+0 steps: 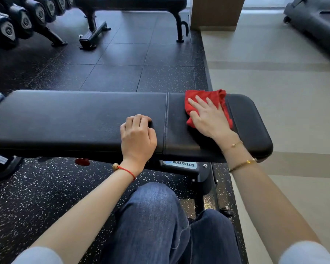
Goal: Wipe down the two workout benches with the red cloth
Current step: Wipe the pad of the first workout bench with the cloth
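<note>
Red cloth [206, 103] under flat right hand [210, 119]

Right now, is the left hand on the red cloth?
No. The left hand rests curled on the bare near bench; the right hand presses the red cloth.

near bench [65, 119] cut left, far bench [130, 2] cropped

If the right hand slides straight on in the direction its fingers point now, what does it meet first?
The right hand lies flat on the red cloth, fingers pointing up-left across the near bench. It would probably reach the pad's far edge first, then open floor; the far bench stands well beyond.
</note>
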The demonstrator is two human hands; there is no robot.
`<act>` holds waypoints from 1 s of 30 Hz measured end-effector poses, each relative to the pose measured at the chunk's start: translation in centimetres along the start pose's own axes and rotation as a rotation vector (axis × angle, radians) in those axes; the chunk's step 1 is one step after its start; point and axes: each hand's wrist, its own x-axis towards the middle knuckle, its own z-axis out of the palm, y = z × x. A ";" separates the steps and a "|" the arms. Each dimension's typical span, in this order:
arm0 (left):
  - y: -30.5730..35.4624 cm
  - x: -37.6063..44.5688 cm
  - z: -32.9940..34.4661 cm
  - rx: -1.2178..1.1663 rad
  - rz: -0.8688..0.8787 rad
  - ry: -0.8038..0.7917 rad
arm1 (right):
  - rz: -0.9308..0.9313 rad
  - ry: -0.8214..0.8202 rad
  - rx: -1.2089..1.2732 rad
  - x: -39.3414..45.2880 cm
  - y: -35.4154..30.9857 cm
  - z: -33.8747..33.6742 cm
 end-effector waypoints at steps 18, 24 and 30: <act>-3.9 0.2 -1.5 0.051 -0.087 0.008 | -0.067 -0.008 0.061 1.6 -1.2 0.2; -3.6 -0.1 -0.9 0.066 -0.134 0.025 | -0.180 -0.081 0.015 4.7 -7.5 1.4; -3.5 -0.2 -1.0 0.038 -0.128 0.039 | -0.372 -0.023 0.024 -2.2 -8.7 2.6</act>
